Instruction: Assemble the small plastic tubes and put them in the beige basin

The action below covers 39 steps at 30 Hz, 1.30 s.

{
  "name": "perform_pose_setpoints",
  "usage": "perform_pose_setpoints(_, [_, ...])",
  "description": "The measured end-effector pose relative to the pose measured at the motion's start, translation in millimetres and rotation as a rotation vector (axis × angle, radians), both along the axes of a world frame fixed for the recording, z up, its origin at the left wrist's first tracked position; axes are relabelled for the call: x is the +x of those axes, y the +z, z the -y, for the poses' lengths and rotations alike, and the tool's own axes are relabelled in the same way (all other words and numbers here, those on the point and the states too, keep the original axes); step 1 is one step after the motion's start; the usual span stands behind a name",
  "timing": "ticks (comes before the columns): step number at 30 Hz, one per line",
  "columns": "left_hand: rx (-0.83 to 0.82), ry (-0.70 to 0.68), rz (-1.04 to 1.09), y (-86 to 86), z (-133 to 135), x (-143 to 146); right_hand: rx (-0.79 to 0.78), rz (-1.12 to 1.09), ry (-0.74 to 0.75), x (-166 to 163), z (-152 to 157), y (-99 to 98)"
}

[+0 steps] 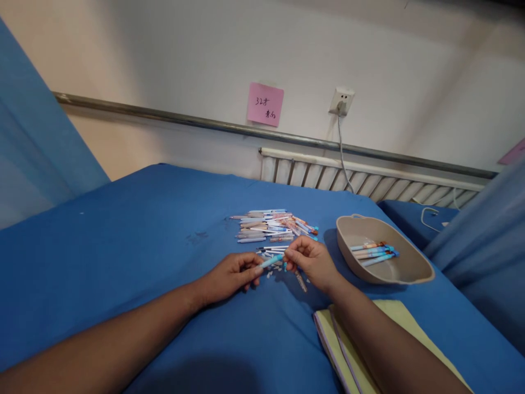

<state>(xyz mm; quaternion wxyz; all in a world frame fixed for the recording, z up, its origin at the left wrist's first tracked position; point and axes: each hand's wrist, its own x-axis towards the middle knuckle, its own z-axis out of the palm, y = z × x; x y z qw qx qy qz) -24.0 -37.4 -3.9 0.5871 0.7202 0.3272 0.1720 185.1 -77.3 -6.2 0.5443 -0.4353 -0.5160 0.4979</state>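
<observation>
Between my two hands is a light-blue pen [271, 261], held level just above the bed cover. My left hand [235, 275] pinches its left end, fingers closed. At the other end, my right hand [310, 262] has thumb and fingertips closed on the pen; the exact contact is partly hidden by the fingers. Behind the hands lies a pile of pens and pen parts [266, 224]. Dark-tipped white refills [273, 249] and small white pieces lie close beyond and under the pen. A patterned pen barrel [301, 281] rests below my right hand.
To the right stands a beige basin [414, 273] with several pens inside. A folded yellow-green cloth [394, 312] lies under my right forearm. Blue fabric [143, 241] covers the surface. A radiator [320, 172], metal rail and plugged-in socket [342, 102] are along the wall.
</observation>
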Motion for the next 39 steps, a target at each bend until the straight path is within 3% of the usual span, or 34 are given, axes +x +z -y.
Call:
perform_pose_setpoints(9, [-0.067, 0.003, 0.042, -0.7, -2, -1, 0.077, 0.106, 0.019, 5, 1, 0.6])
perform_pose_setpoints(11, [-0.094, 0.027, 0.065, -1.4, -3, -1, 0.11, 0.269, -0.027, 13, -1, -2.6])
perform_pose_setpoints(13, [-0.113, 0.051, 0.096, -1.9, -4, 0, 0.171, 0.567, -0.07, 19, -3, -6.3])
perform_pose_setpoints(17, [-0.129, 0.086, 0.13, -1.7, -6, 0, 0.218, 1.117, -0.02, 23, -2, -8.8])
perform_pose_setpoints(20, [-0.141, 0.104, 0.139, -1.3, -6, 0, 0.197, 1.274, 0.027, 16, 3, -4.7])
perform_pose_setpoints(25, [-0.155, 0.12, 0.141, -1.8, -5, 1, 0.206, 1.339, 0.066, 5, 10, 3.1])
perform_pose_setpoints(28, [-0.156, 0.123, 0.138, -2.4, -6, 1, 0.181, 1.276, 0.076, 4, 9, -0.1])
perform_pose_setpoints(31, [-0.155, 0.116, 0.141, -2.7, -6, 1, 0.155, 1.066, 0.023, 7, 4, -8.5])
perform_pose_setpoints(37, [-0.143, 0.102, 0.108, -3.3, -6, 0, -0.015, 0.084, -0.14, 15, -10, -8.9])
perform_pose_setpoints(39, [-0.134, 0.089, 0.1, -3.9, -6, 0, 0.002, -0.094, -0.159, 15, -10, -3.4])
